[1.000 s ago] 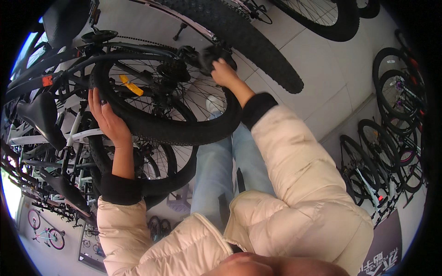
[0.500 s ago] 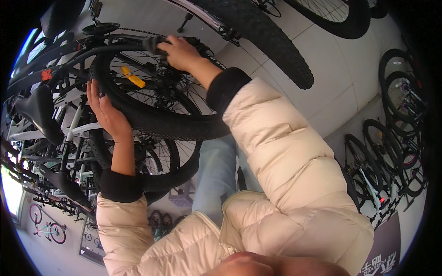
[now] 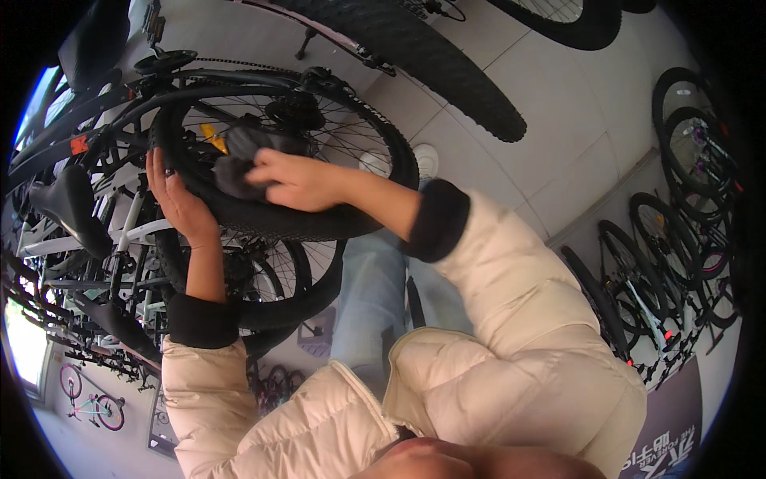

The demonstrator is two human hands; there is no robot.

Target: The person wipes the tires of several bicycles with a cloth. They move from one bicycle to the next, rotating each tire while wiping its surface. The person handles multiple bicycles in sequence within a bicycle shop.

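A dark grey cloth [image 3: 243,164] is bunched in my right hand [image 3: 303,182], which presses it to the near inner side of a black bicycle tyre [image 3: 271,219]. Fingers curl over the cloth, so its underside is hidden. Stretched out flat, my left hand [image 3: 185,206] lies along the tyre's left outer edge, holding nothing loose. Inside the wheel, a yellow reflector [image 3: 213,137] sits among the spokes, partly behind the cloth. The rear sprocket [image 3: 295,112] shows beyond my right hand.
Another bicycle's knobbly tyre [image 3: 447,76] hangs across the far side. Packed bicycles with black saddles [image 3: 73,209] crowd the left. More bicycles [image 3: 662,239] stand along the right wall. Pale floor tiles [image 3: 542,120] lie between, and my white shoes [image 3: 427,160] show beyond the wheel.
My right hand has drawn the cloth from the wheel's far side near the chain to the near inner side of the tyre. My left hand has stayed on the tyre.
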